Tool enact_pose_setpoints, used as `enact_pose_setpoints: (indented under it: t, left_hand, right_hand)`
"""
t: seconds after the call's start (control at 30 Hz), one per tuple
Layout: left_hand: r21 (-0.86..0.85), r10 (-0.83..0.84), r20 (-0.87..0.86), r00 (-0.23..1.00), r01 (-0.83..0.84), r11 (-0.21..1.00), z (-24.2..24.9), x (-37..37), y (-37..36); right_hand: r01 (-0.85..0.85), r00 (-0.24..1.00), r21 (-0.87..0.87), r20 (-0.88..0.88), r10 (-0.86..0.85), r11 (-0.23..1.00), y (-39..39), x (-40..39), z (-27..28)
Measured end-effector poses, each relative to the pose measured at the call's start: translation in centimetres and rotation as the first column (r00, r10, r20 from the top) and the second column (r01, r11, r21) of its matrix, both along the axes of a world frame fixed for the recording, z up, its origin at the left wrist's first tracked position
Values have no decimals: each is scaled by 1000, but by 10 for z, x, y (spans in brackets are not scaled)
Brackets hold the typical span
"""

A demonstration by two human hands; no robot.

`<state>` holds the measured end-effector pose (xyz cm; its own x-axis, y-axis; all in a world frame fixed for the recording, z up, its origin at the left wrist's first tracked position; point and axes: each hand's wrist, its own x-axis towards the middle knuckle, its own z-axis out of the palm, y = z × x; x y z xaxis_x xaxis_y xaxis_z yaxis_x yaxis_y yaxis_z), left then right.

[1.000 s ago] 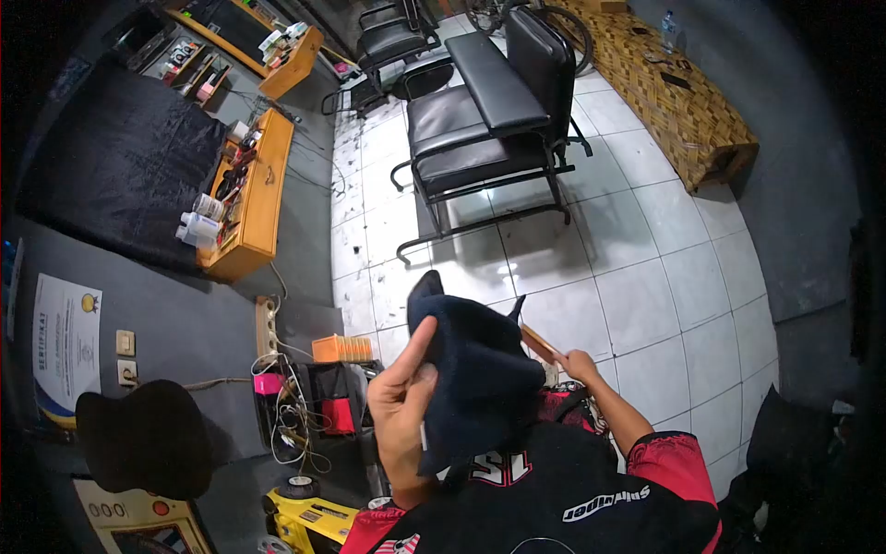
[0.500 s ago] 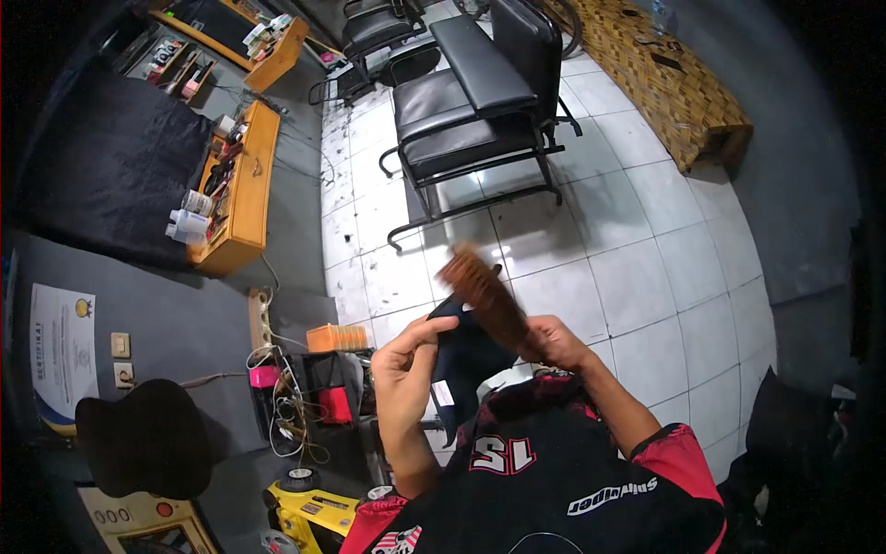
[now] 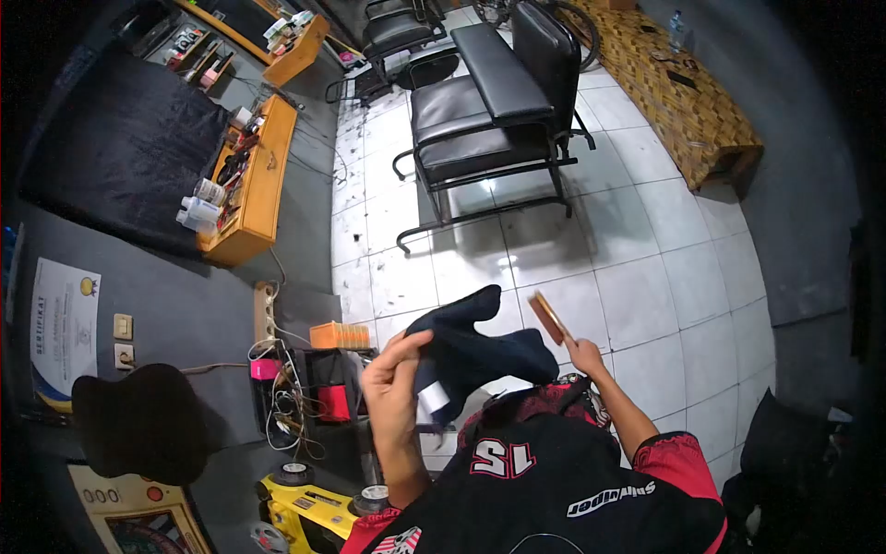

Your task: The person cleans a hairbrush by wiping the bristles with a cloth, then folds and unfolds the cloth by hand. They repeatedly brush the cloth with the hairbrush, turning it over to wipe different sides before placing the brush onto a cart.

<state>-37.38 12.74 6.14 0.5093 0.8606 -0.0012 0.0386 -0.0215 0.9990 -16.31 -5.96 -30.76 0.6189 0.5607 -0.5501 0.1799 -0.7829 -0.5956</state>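
Note:
Dark cloth (image 3: 480,346) with a white label hangs in front of my body, its upper left edge pinched by my left hand (image 3: 395,374). To the right, my right hand (image 3: 586,356) is closed round the handle of a wooden brush (image 3: 551,319). The brush has reddish-brown bristles and is held slightly apart from the cloth, tilted up and to the left.
A black padded chair (image 3: 489,120) stands ahead on the white tiled floor (image 3: 637,277), with hair scattered at left. A wooden shelf (image 3: 263,198) holds bottles and tools. A woven bench (image 3: 664,83) lines the right wall. A yellow toy car (image 3: 309,508) and cables are at lower left.
The brush has moved right and down, away from the cloth, and turned edge-on. The cloth has swung out and spread to the right. My left hand has shifted slightly left and down.

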Motion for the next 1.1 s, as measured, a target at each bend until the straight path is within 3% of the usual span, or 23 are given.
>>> enact_pose_setpoints:
  t: [0.07, 0.13, 0.2, 0.23, 0.33, 0.37, 0.4, 0.43, 0.5, 0.53, 0.63, 0.8, 0.83, 0.9, 0.97, 1.03, 1.1]
  left_hand:
    - [11, 6, -40, 999, -6, 1000, -26, 15, -8]
    - [-11, -54, -85, 995, 53, 999, -50, 26, -20]
    - [-38, -137, -132, 982, 133, 990, -68, 33, -36]
    - [-29, -178, -141, 974, 176, 984, -84, 34, -40]
    - [-68, -177, -125, 976, 170, 983, -102, 33, -53]
    - [-104, -169, -112, 979, 158, 982, -106, 30, -54]
    - [-140, -159, -100, 982, 144, 980, -110, 26, -54]
    - [68, -199, -274, 941, 225, 972, -114, 20, -52]
    - [394, -140, -608, 782, 450, 801, -122, 2, -45]
    - [274, -296, -583, 757, 526, 805, -135, -5, -37]
    - [313, -276, -626, 729, 560, 767, -128, -6, -39]
    - [557, 103, -621, 777, 344, 756, -183, -18, -14]
    - [573, 95, -608, 788, 353, 740, -188, -16, -6]
    - [601, 73, -584, 808, 370, 708, -202, -10, 15]
    - [333, -8, -770, 638, 412, 848, -189, 11, 36]
    - [434, 96, -774, 626, 413, 801, -164, 30, 64]
    - [631, 219, -618, 755, 309, 712, -129, 40, 89]
  right_hand:
    - [91, 989, 170, -133, -69, 981, 29, -7, 102]
    - [112, 947, 414, -321, 30, 903, 45, -16, 137]
    - [172, 803, 731, -493, 336, 661, 51, -24, 199]
    - [196, 773, 814, -471, 424, 547, 57, -31, 210]
    - [-146, 885, 739, -200, 421, 658, 60, -36, 230]
    - [-177, 902, 777, -117, 415, 605, 61, -35, 223]
    - [-177, 891, 767, -141, 431, 617, 58, -35, 222]
    - [-178, 879, 757, -165, 448, 629, 56, -34, 229]
    - [-325, 842, 695, -96, 531, 641, 51, -30, 238]
    - [-396, 818, 657, -65, 572, 641, 48, -28, 243]
    - [-511, 781, 590, 15, 624, 625, 45, -20, 259]
    - [-403, 867, 656, 48, 497, 639, 45, 15, 257]
    - [-392, 893, 595, 63, 446, 701, 49, 23, 256]
    - [-483, 875, 527, 299, 380, 699, 59, 45, 203]
    - [-494, 820, 369, 499, 281, 787, 75, 63, 172]
    - [-511, 766, 273, 575, 288, 815, 91, 81, 183]
    - [-547, 689, 378, 710, 146, 747, 100, 88, 227]
